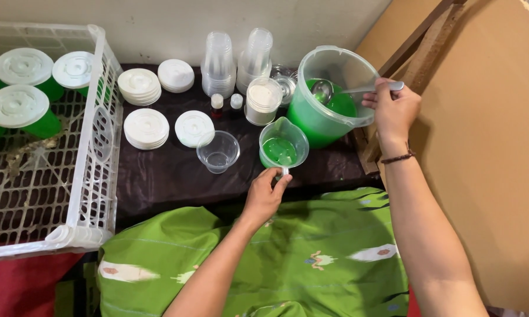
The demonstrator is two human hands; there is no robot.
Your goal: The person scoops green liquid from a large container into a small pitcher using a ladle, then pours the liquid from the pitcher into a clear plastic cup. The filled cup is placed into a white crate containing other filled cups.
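The small jug [283, 148] is pinched at its handle by the left hand [265, 196], left of and below the big jug [329, 97], whose ladle [358, 90] is gripped by the right hand [395, 110].

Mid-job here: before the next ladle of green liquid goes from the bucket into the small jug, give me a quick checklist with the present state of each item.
1. Left hand grips the small jug by its handle: ok.
2. Right hand holds the ladle by its handle: ok.
3. Ladle bowl inside the bucket, above the green liquid: ok.
4. Jug has room: ok, green liquid sits only near the bottom.
5. Jug standing upright on the dark table cover: ok.
6. Empty clear cup stands beside the jug, apart from it: ok.
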